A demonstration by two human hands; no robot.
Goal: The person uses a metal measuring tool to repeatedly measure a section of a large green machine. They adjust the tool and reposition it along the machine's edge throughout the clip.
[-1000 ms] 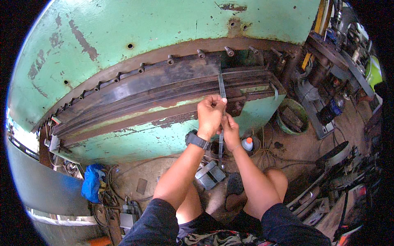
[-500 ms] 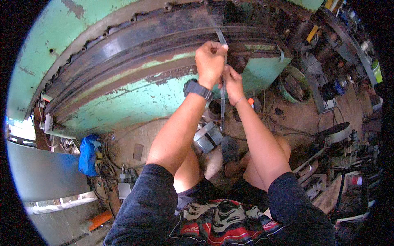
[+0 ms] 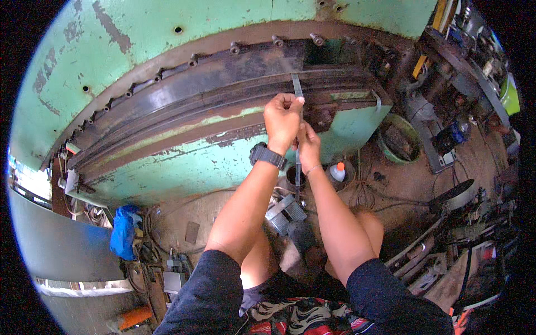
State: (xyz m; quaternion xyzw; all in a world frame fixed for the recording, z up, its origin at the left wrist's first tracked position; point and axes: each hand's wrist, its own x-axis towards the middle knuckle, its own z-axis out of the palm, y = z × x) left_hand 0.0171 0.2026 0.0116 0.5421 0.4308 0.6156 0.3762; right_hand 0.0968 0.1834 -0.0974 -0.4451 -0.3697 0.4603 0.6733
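A narrow, flat metal strip [image 3: 296, 84] runs up from my hands to the dark bed of a large green machine, its far end at the gap under the upper blade [image 3: 245, 68]. My left hand [image 3: 283, 123], with a dark watch on the wrist, pinches the strip just in front of the bed. Lower down, my right hand [image 3: 308, 146] is closed round the same strip, its fingers partly hidden by my left hand. The strip's near end hangs below my hands, above a grey metal foot pedal [image 3: 285, 214].
Peeling green paint covers the machine's lower front [image 3: 184, 159]. By its foot stand a white bottle with an orange cap [image 3: 337, 172] and a round green tub [image 3: 410, 153]. Cables cross the floor. A blue bag [image 3: 124, 231] lies left, and metal parts crowd the right.
The view has tilted upward, so the machine and both hands sit lower in the picture. Both hands keep hold of the strip, its far end still at the gap.
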